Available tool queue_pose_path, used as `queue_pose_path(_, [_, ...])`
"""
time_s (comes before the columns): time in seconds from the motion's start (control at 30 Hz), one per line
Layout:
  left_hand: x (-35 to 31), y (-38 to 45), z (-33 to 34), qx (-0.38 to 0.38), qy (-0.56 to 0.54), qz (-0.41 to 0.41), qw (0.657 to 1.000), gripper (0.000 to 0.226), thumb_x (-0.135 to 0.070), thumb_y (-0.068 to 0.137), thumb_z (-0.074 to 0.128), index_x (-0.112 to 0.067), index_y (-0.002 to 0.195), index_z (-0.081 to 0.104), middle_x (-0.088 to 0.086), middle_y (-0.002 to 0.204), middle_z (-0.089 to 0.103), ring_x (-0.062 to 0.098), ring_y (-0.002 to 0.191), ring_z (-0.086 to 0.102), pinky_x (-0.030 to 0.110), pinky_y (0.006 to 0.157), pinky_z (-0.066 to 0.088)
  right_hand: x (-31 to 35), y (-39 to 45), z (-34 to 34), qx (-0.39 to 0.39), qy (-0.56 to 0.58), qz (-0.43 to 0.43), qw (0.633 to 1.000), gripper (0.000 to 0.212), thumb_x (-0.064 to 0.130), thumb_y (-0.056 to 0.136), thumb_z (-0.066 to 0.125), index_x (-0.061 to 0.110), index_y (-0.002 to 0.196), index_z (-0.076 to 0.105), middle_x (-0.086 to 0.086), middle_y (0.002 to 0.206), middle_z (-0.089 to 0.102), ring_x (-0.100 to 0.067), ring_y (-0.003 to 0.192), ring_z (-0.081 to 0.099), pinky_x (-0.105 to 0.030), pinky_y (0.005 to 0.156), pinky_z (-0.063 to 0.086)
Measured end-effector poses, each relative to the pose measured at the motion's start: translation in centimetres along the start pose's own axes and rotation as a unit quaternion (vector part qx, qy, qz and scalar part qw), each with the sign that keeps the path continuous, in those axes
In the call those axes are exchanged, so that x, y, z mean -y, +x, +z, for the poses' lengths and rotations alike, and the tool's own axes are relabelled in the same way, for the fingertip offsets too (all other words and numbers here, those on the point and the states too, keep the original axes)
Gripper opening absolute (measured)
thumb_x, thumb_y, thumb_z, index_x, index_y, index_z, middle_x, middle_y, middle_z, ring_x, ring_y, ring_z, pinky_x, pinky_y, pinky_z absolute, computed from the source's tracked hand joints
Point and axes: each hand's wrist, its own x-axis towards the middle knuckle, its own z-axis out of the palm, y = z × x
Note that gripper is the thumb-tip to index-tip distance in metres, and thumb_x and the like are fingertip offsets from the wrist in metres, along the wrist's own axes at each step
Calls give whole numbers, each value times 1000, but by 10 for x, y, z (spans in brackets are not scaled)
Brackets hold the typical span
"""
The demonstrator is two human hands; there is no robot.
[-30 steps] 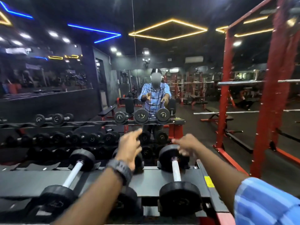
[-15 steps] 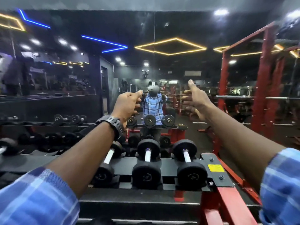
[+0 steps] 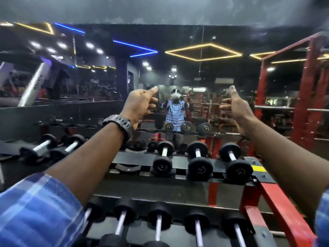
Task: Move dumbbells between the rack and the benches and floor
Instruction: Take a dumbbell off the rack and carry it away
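Note:
A black and red dumbbell rack [image 3: 179, 162] stands in front of me against a mirror wall. Its top shelf holds three black dumbbells side by side: left [image 3: 162, 157], middle [image 3: 199, 162] and right [image 3: 235, 163]. A lower shelf carries several more dumbbells [image 3: 158, 227]. My left hand [image 3: 139, 106], with a black watch on the wrist, is raised in the air above the rack, fingers loosely curled, holding nothing. My right hand [image 3: 235, 109] is also raised, thumb up and fingers apart, empty.
Two more dumbbells [image 3: 51, 147] lie on the top shelf to the left. A red power rack frame [image 3: 302, 97] stands at the right. The red end post of the dumbbell rack [image 3: 277, 209] juts out at the lower right. The mirror shows a person's reflection [image 3: 175, 114].
Both hands rose from the dumbbells on the top shelf into the air, empty. The view pulled back, so the lower shelf has come into sight.

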Motion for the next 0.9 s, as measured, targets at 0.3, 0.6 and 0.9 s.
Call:
queue_pose_path(0.3, [-41,-101,-85,-12,3,-15,1000,43,-48,93,59,-8,107,67,15,108,75,22,84,67,37,77,52,29,-111,32,31,52,-4,998,68,69,92,29,11,107,62,-8,97,64,-23,85,59,-35,73,49])
queue_pose_path(0.6, [-66,-168,-166,-40,47,-24,998,42,-50,94,57,-11,104,68,10,102,76,19,83,68,27,67,52,52,-171,76,55,75,4,996,70,78,84,33,16,98,65,-13,106,69,-22,88,62,-35,69,48])
queue_pose_path(0.9, [-88,-202,-278,-104,110,1,988,45,-53,94,55,-11,107,68,5,102,76,24,95,73,41,86,58,90,-209,191,113,111,-4,987,82,85,77,34,13,102,65,-14,102,68,-26,88,62,-33,67,48])
